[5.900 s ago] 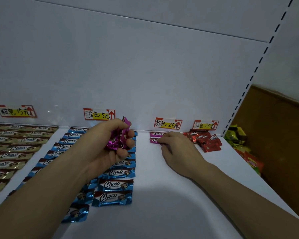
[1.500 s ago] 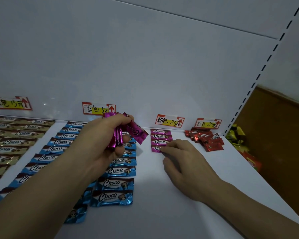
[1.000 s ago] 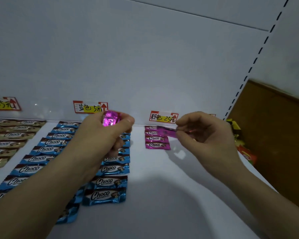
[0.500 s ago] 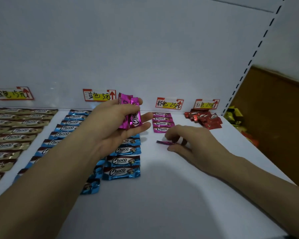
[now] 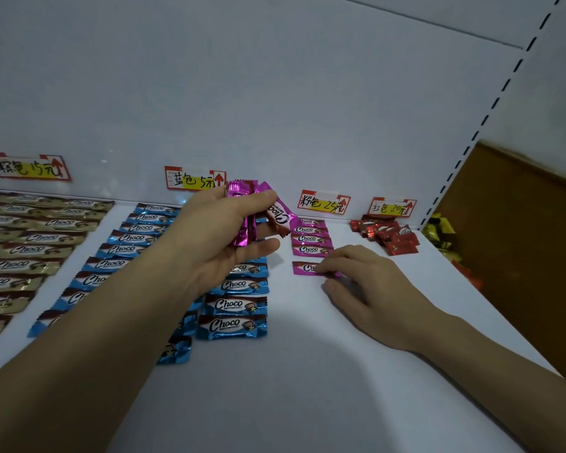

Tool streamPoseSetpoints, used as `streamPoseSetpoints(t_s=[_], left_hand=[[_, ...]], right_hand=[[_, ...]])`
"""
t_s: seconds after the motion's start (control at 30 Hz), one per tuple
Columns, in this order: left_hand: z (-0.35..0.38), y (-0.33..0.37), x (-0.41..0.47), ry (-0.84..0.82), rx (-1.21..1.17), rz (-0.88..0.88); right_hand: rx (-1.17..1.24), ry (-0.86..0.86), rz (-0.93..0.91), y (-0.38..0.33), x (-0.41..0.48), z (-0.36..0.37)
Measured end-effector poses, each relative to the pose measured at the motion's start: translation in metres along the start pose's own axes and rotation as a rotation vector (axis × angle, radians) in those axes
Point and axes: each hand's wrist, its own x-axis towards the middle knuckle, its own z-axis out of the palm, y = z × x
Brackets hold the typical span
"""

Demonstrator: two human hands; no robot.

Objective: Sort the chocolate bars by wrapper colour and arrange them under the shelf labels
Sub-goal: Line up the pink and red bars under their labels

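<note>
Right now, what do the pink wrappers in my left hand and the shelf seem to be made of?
The pink wrappers in your left hand look like metallised plastic film or foil: glossy and creased, with bright glints and crimped ends. The shelf looks like white painted metal or laminate, smooth with a dull, even finish; the picture doesn't settle which.

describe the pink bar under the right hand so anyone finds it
On the white shelf, find the column of pink bars below the third label from left. The right hand touches the nearest pink bar, split from the other four by a gap.
</note>
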Motion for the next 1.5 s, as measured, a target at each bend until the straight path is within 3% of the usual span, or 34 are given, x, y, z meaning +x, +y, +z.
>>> streamPoseSetpoints(t_s=[0.67, 0.73, 0.8, 0.87, 0.93, 1.03, 1.13, 1.27, 1.4, 1.5], left_hand=[[-0.001, -0.009, 0.008, 0.009, 0.113, 0.014], [0.000, -0.010, 0.008, -0.001, 0.123, 0.015], [0.001, -0.011, 0.007, -0.023, 0.155, 0.021], [0.002, -0.014, 0.007, -0.044, 0.221, 0.049], [0.004, -0.019, 0.006, -0.077, 0.304, 0.090], [0.007, -0.021, 0.004, -0.082, 0.326, 0.120], [0.007, -0.016, 0.005, -0.021, 0.203, 0.078], [0.004, -0.010, 0.007, -0.001, 0.119, 0.021], [0.004, -0.010, 0.004, -0.039, 0.175, 0.000], [0.004, -0.011, 0.002, -0.090, 0.195, 0.012]], right_hand=[[-0.010, -0.022, 0.028, -0.004, 0.002, -0.003], [0.192, 0.148, 0.027, -0.010, 0.003, -0.008], [0.568, 0.265, 0.117, -0.021, 0.007, -0.021], [0.876, 0.208, 0.173, -0.033, 0.016, -0.033], [0.994, 0.169, 0.199, -0.040, 0.021, -0.037], [0.976, 0.283, 0.246, -0.040, 0.022, -0.039], [0.942, 0.323, 0.298, -0.021, 0.014, -0.039], [0.740, 0.192, 0.292, 0.002, -0.002, -0.043], [0.733, -0.080, 0.237, -0.002, -0.003, -0.049], [0.363, -0.143, 0.118, -0.009, 0.000, -0.031]])
